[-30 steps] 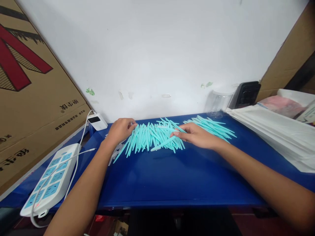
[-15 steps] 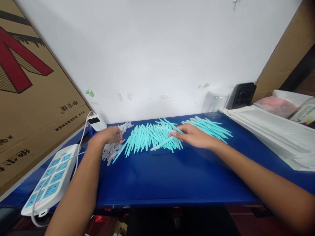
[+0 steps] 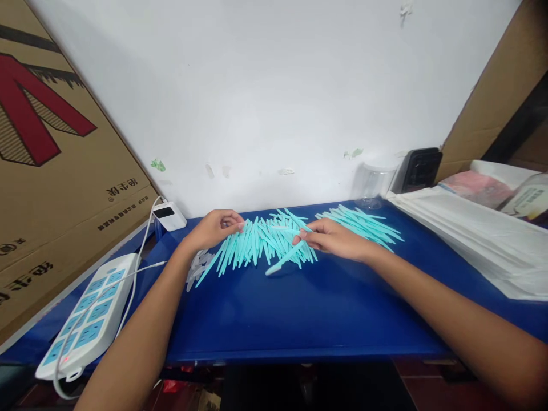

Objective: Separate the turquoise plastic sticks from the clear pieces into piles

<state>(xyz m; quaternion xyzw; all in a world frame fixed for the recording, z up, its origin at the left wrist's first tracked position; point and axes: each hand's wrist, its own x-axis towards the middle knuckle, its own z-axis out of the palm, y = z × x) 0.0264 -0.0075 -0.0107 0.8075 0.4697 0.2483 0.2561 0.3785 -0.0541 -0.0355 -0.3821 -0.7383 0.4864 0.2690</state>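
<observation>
My right hand is closed around slim turquoise sticks, shaped like eyebrow razors. One held stick slants down to the left and has a paler, wider end; another points left above it. My left hand is over the left side of a spread pile of the same turquoise sticks, thumb and fingers pinched together. Whatever is between those fingertips is too small to make out. Below my left wrist lie small translucent, cap-like pieces, partly hidden by the hand and arm.
Another pile of turquoise sticks lies to the right on the blue table. Behind it stand a clear jar and a black object. White bags are at right; a power strip, white device and carton at left.
My left hand has moved right, from the translucent pieces to above the turquoise pile, and its fingers are pinched. In my right hand, the lower stick's pale end has dipped slightly towards me.
</observation>
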